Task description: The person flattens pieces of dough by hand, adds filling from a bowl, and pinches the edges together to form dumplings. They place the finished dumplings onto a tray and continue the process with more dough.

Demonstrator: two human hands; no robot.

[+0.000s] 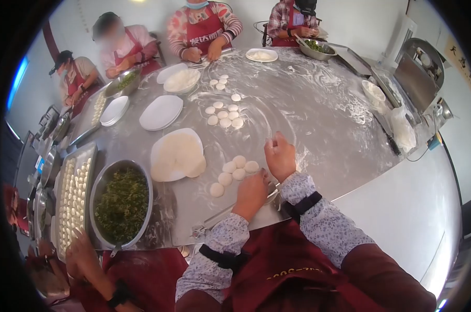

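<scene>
My left hand (251, 196) is closed low over the near edge of the steel table, fingers curled under and out of sight. Just beyond and to its right is my right hand (280, 157), also closed, with its thumb side up. Whatever either hand grips is hidden. A thin metal bar (218, 217) runs along the table edge beneath my left wrist. Several round pieces of dough (239, 174) lie in a cluster beside my left hand. Farther left, a white plate (165, 174) carries a stack of flat, thin dough wrappers (179, 152).
Left of me stand a metal bowl (151, 200) of chopped greens and a tray (92, 156) of filled dumplings; a co-worker's hand (82, 255) is over them. More dough rounds (225, 115) and plates (161, 112) sit farther back. Several aproned people line the far side.
</scene>
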